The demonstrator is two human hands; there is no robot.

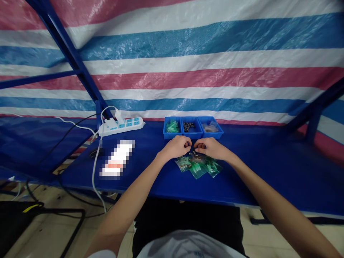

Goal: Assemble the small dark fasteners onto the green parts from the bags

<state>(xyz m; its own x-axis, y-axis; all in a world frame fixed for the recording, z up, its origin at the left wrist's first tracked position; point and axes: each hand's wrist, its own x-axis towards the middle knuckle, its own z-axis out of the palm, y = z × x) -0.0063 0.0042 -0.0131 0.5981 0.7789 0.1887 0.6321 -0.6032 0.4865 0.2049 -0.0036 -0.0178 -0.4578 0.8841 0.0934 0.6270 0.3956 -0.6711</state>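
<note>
My left hand (177,147) and my right hand (210,147) face each other just in front of the blue bins, fingers curled and closed. Small dark pieces with light ends (194,152) show between and below the fingertips; whether either hand grips one is too small to tell. Right under the hands lie several overlapping clear plastic bags, among them a green-filled bag (198,170) and a bag with brownish contents (183,163). Behind the hands stand three joined blue bins: the left bin (172,135) holds green bags, the middle bin (192,135) small black parts, the right bin (213,135) clear bags.
A white power strip (131,124) with plugged-in adapters lies at the back left of the blue table (268,165). Its white cable (94,172) hangs over the front edge. A blurred-out white item (118,157) lies left of my arm. Striped sheeting (188,79) hangs behind.
</note>
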